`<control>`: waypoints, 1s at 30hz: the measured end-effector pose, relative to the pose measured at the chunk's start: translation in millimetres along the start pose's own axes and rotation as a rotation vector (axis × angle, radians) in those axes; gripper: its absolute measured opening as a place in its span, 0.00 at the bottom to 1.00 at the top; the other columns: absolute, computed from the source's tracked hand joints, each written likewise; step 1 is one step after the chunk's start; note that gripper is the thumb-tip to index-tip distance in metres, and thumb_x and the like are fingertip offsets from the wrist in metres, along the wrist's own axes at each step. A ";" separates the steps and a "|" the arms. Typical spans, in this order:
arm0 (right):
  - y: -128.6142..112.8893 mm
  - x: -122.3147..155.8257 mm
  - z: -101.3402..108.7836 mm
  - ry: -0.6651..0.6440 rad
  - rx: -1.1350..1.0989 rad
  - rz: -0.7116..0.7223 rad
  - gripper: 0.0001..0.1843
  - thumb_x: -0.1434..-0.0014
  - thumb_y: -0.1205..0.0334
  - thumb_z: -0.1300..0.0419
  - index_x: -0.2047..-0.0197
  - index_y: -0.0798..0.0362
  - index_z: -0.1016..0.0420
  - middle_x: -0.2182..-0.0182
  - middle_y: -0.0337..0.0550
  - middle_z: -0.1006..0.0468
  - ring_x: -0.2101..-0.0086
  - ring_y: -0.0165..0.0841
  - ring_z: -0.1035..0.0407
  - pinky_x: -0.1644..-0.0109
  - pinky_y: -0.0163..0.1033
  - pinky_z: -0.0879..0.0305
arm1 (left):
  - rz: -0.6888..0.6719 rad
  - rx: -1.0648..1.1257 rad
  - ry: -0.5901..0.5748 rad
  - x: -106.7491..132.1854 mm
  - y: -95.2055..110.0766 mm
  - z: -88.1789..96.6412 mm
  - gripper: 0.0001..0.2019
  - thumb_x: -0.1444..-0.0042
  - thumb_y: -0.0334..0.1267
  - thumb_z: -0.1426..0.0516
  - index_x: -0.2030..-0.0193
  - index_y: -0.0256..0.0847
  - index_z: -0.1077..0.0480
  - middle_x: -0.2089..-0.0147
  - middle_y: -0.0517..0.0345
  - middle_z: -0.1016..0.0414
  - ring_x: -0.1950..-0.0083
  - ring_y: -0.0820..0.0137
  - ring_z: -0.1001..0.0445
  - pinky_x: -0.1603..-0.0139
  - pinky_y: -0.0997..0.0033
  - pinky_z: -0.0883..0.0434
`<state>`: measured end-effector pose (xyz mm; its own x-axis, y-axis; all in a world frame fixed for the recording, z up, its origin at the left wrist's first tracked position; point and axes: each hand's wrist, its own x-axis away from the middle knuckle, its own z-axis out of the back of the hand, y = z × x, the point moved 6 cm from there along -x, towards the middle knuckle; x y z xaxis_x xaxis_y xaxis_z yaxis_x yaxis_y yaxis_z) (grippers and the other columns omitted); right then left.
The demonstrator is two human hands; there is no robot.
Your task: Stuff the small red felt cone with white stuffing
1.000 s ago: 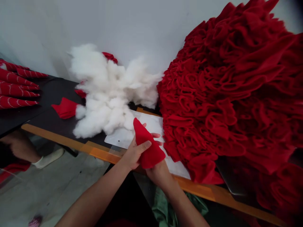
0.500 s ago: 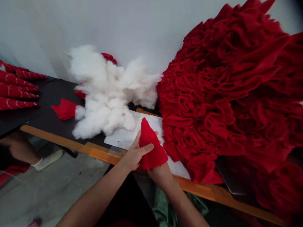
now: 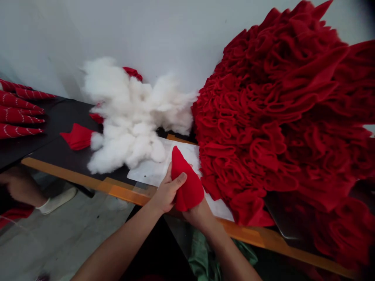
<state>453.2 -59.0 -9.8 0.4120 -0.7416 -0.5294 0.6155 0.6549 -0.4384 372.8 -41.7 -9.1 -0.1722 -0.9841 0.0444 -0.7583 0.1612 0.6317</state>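
A small red cone-shaped felt piece (image 3: 189,189), like a little hat, points up and slightly left at the table's front edge. My left hand (image 3: 169,190) is wrapped around its left side, thumb pressed on the front. At the wide lower end, my right hand (image 3: 195,214) reaches into the opening; its fingers are hidden by the felt. Behind the cone lies a white sheet (image 3: 149,171). Fluffy white stuffing (image 3: 125,117) is heaped to the left of it, and a large stack of red felt pieces (image 3: 252,128) rises on the right.
Another red felt piece (image 3: 77,136) lies by the stuffing, white filling at its end. Red cones with white stitched lines (image 3: 20,113) sit at far left. The dark table (image 3: 61,117) has a taped orange edge (image 3: 117,189). Another person's leg (image 3: 23,185) shows below left.
The view has shifted slightly, so everything sits a little further left. My left thumb and the cone have turned slightly; both hands keep nearly the same pose.
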 end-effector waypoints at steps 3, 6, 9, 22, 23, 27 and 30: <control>-10.7 -0.1 7.3 -0.027 0.013 0.147 0.30 0.42 0.67 0.50 0.36 0.54 0.48 0.45 0.53 0.31 0.44 0.41 0.37 0.44 0.48 0.34 | 0.008 0.027 -0.047 -3.0 8.6 -0.7 0.27 0.51 0.45 0.38 0.45 0.42 0.37 0.53 0.50 0.24 0.51 0.60 0.26 0.48 0.60 0.32; -12.3 2.3 5.1 -0.047 0.044 0.215 0.31 0.44 0.70 0.50 0.37 0.55 0.48 0.47 0.55 0.28 0.47 0.42 0.33 0.48 0.48 0.30 | 0.042 0.048 -0.028 -5.7 13.5 1.5 0.25 0.51 0.50 0.40 0.49 0.37 0.33 0.59 0.49 0.23 0.53 0.60 0.25 0.50 0.62 0.30; -9.3 2.1 0.6 -0.046 0.054 0.206 0.31 0.44 0.68 0.49 0.37 0.56 0.47 0.47 0.55 0.29 0.46 0.43 0.35 0.48 0.51 0.32 | 0.051 0.054 0.039 -7.3 11.8 4.9 0.23 0.53 0.44 0.37 0.51 0.39 0.33 0.63 0.53 0.23 0.57 0.61 0.24 0.53 0.61 0.29; -16.6 0.1 13.6 -0.123 0.130 -0.049 0.24 0.47 0.74 0.53 0.47 0.55 0.34 0.56 0.53 0.27 0.58 0.40 0.28 0.59 0.43 0.26 | 0.180 0.278 0.259 -18.5 -0.8 13.0 0.14 0.47 0.48 0.42 0.62 0.38 0.31 0.69 0.57 0.24 0.67 0.67 0.23 0.59 0.65 0.26; -16.1 0.0 16.6 -0.096 0.128 -0.044 0.25 0.47 0.75 0.54 0.47 0.54 0.35 0.54 0.53 0.28 0.56 0.40 0.29 0.58 0.42 0.26 | 0.177 0.278 0.256 -19.4 -1.5 11.2 0.14 0.47 0.48 0.43 0.62 0.38 0.31 0.70 0.56 0.24 0.67 0.67 0.23 0.59 0.65 0.26; -9.9 3.5 23.6 -0.036 0.158 -0.009 0.26 0.49 0.78 0.55 0.49 0.56 0.33 0.55 0.55 0.27 0.56 0.41 0.28 0.61 0.42 0.25 | 0.196 0.273 0.243 -26.6 -9.5 4.2 0.14 0.45 0.48 0.44 0.65 0.37 0.31 0.73 0.56 0.25 0.70 0.68 0.24 0.61 0.67 0.26; 0.3 8.8 29.2 0.047 0.145 0.004 0.24 0.47 0.77 0.55 0.49 0.56 0.31 0.54 0.57 0.27 0.58 0.40 0.27 0.61 0.42 0.25 | 0.220 0.278 0.252 -36.4 -16.3 1.0 0.13 0.45 0.47 0.44 0.66 0.37 0.31 0.73 0.57 0.24 0.72 0.71 0.25 0.66 0.72 0.27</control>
<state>476.6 -69.6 6.6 0.3852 -0.7290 -0.5658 0.7057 0.6278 -0.3283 390.8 -8.5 -21.8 -0.2156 -0.9061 0.3639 -0.8672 0.3490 0.3551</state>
